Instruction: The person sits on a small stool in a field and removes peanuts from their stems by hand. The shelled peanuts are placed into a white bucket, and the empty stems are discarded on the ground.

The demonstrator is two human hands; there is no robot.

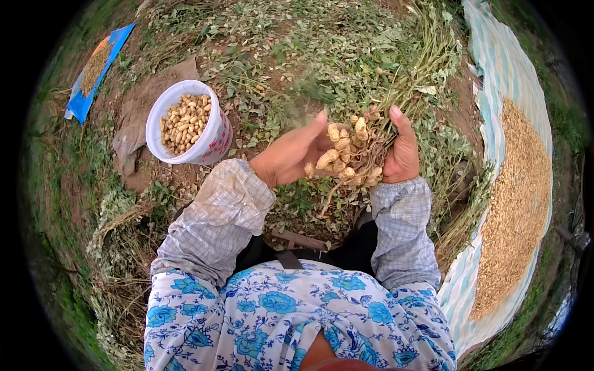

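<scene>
My right hand (pixel 402 150) grips the uprooted peanut plant (pixel 385 123) where stems meet roots, the leafy stems stretching away to the upper right. A cluster of unshelled peanuts (pixel 341 146) hangs from the roots between my palms. Behind and to the left of this cluster is my left hand (pixel 299 150), palm towards the pods and thumb raised; its fingertips are hidden by the pods, so its hold is unclear. To the left, a white plastic bucket (pixel 218 139) with red markings contains many loose peanuts (pixel 185 121).
Peanut plants (pixel 343 51) cover the ground ahead, with more heaped at lower left (pixel 123 259). On the right a striped sheet (pixel 494 69) bears a tan crop layer (pixel 515 208). A blue sheet (pixel 109 60) lies far left, near brown sacking (pixel 134 116).
</scene>
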